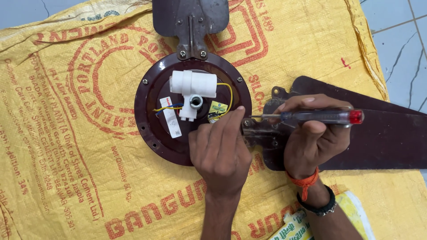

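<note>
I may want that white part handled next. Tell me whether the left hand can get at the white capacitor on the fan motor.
Probably yes: the left hand rests on the motor housing just below the white capacitor, with nothing covering it.

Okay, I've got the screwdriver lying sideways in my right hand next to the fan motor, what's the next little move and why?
Probably seat the tip and start turning. The right hand holds the screwdriver level, its tip at the blade bracket by the motor housing rim. The left hand steadies that spot, fingertip beside the tip. Whether the tip sits in a screw cannot be told.
</note>
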